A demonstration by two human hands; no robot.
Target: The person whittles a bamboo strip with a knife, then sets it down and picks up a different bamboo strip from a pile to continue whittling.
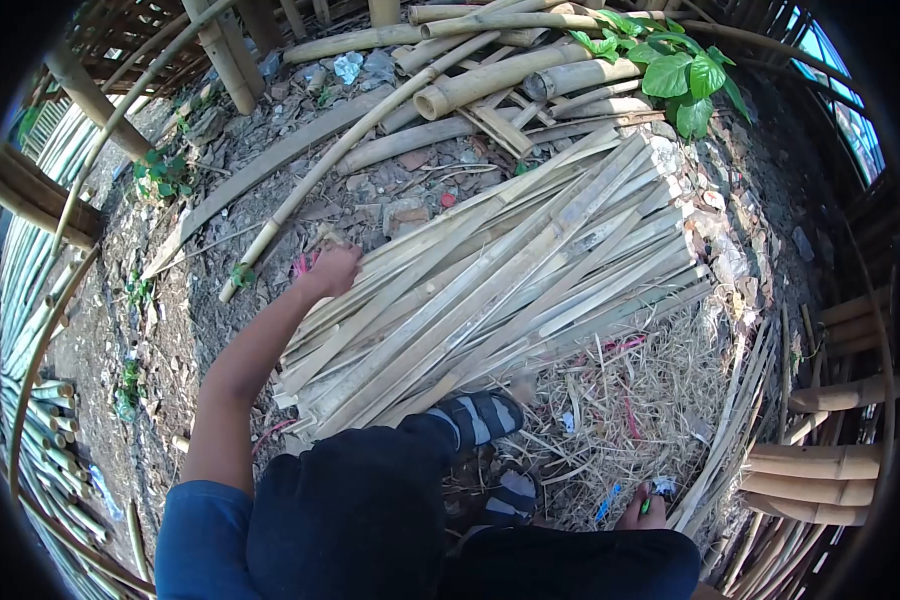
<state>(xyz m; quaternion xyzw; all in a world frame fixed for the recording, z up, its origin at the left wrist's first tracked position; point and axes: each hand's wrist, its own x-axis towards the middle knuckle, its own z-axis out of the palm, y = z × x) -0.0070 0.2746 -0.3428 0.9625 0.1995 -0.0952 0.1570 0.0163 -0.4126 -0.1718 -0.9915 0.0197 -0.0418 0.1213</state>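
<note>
The left hand [332, 270] is curling over the near ends of the pile of pale, flat split-bamboo slats [530, 260]; whether it is clamping one, I cannot tell. The slats are looking light, stiff, springy and sharp-edged, best taken near an end. Their long axis is running from this hand away rightward. The right hand [642, 512], well apart, is pinching a small green object [647, 505].
</note>
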